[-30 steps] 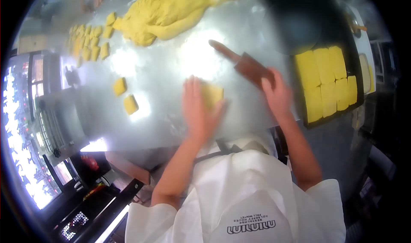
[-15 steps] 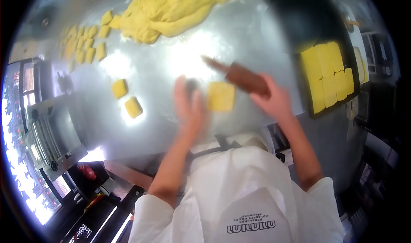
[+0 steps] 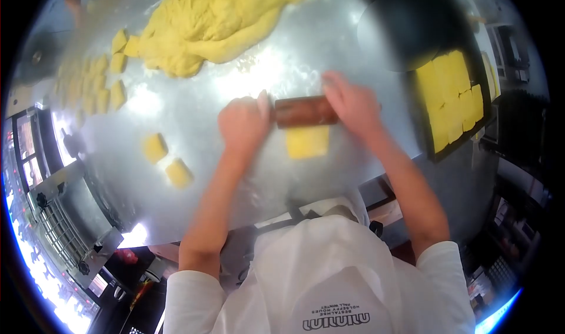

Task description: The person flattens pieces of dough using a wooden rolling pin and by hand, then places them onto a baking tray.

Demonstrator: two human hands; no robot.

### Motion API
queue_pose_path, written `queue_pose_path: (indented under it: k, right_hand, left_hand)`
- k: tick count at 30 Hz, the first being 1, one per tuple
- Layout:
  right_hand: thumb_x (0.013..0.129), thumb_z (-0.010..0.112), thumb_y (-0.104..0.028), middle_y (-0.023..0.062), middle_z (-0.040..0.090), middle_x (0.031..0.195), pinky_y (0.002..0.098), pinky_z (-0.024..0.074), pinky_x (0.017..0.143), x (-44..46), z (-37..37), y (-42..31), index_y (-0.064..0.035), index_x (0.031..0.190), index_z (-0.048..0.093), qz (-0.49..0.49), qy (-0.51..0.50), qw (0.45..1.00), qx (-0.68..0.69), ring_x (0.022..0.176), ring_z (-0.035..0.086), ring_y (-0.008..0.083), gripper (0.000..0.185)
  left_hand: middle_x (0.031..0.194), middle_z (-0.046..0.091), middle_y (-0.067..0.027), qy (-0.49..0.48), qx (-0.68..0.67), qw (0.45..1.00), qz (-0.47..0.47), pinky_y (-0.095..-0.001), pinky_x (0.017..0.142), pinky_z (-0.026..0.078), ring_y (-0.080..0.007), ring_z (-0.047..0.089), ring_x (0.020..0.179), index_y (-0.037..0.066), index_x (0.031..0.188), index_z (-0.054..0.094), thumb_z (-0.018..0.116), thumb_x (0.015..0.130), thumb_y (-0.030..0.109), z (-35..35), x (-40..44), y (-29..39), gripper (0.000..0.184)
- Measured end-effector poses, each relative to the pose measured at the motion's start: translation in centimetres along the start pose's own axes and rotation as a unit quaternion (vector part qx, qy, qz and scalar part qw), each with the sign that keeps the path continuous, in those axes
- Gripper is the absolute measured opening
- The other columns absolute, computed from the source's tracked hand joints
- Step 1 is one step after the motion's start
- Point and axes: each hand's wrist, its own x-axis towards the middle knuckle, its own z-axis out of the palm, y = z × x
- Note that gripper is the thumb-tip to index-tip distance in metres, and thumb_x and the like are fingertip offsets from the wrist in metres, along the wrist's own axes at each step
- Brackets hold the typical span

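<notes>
A brown wooden rolling pin [image 3: 303, 112] lies level across the far edge of a flat yellow dough square [image 3: 307, 143]. My left hand [image 3: 243, 122] is closed at the pin's left end, where the handle is hidden by the fingers. My right hand [image 3: 355, 107] grips the other end, its fingers partly over the barrel. Two small dough pieces [image 3: 155, 148] rest on the metal table to the left of my left hand. Beyond both hands spreads a large lump of yellow dough [image 3: 206, 25].
Several cut dough pieces [image 3: 101, 82] sit at the far left of the metal table [image 3: 229, 193]. On the right, a dark tray [image 3: 433, 143] holds several flattened yellow squares. A metal machine with rollers [image 3: 67, 228] stands at the lower left. A person's hand [image 3: 72, 0] shows at the upper left.
The rolling pin has swung from a slant in my right hand to level over the dough square. My left hand, empty before, has closed on its left end. Another person's hand has appeared.
</notes>
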Motion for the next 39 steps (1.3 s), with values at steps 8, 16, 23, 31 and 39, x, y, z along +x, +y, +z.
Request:
queue_pose_path:
  k: [8, 16, 23, 31, 39]
  right_hand:
    - [0.082, 0.082, -0.049, 0.0113, 0.074, 0.088, 0.0453, 0.0556, 0.068, -10.9, 1.0, 1.3, -0.0148, 0.135, 0.066, -0.19, 0.08, 0.977, -0.052, 0.074, 0.072, 0.0336, 0.065]
    - [0.088, 0.078, -0.045, 0.0118, 0.076, 0.09, 0.0451, 0.0561, 0.067, -5.4, -0.5, 0.3, -0.0136, 0.128, 0.068, -0.016, -0.03, 0.999, 0.003, 0.076, 0.073, 0.0337, 0.052]
    - [0.084, 0.08, -0.046, 0.0126, 0.074, 0.083, 0.0441, 0.0552, 0.063, -12.4, -0.2, 1.4, -0.0096, 0.12, 0.07, -0.2, 0.045, 0.977, -0.061, 0.071, 0.071, 0.0339, 0.052]
    - [0.095, 0.07, -0.054, 0.0155, 0.076, 0.1, 0.0444, 0.056, 0.08, -5.5, -3.1, 0.6, -0.0143, 0.119, 0.071, 0.118, -0.055, 0.988, 0.078, 0.091, 0.073, 0.0345, 0.046]
    - [0.108, 0.048, -0.054, 0.0159, 0.076, 0.111, 0.0426, 0.0524, 0.094, -4.1, -3.1, 10.8, -0.0127, 0.129, 0.069, 0.13, 0.169, 0.973, 0.09, 0.104, 0.071, 0.0379, 0.051]
  left_hand:
    - [0.079, 0.063, -0.0128, 0.001, -0.044, 0.997, 0.058, -0.0505, 0.062, 0.042, -0.0367, 0.059, 0.073, 0.01, 0.072, 0.062, 0.062, 0.096, 0.025, -1.8, -11.9, 1.5, 0.029]
    - [0.065, 0.06, -0.0167, -0.025, -0.036, 0.999, 0.007, -0.0504, 0.059, 0.045, -0.0388, 0.058, 0.062, 0.006, 0.066, 0.061, 0.058, 0.104, 0.028, -0.6, -6.8, 0.9, 0.043]
    - [0.071, 0.059, -0.0159, 0.017, -0.039, 0.996, 0.082, -0.0525, 0.062, 0.04, -0.0398, 0.056, 0.068, 0.007, 0.071, 0.061, 0.057, 0.101, 0.021, -1.2, -13.0, 2.2, 0.033]
    - [0.095, 0.072, -0.0193, -0.05, -0.171, 0.981, -0.08, -0.0466, 0.079, 0.053, -0.0409, 0.066, 0.087, 0.0, 0.092, 0.072, 0.06, 0.108, 0.031, -3.1, -7.0, 2.6, 0.037]
    - [0.114, 0.067, -0.0186, -0.105, -0.176, 0.979, 0.017, -0.0483, 0.096, 0.051, -0.0393, 0.061, 0.108, 0.002, 0.127, 0.066, 0.081, 0.088, 0.016, -0.9, -2.8, 7.7, 0.044]
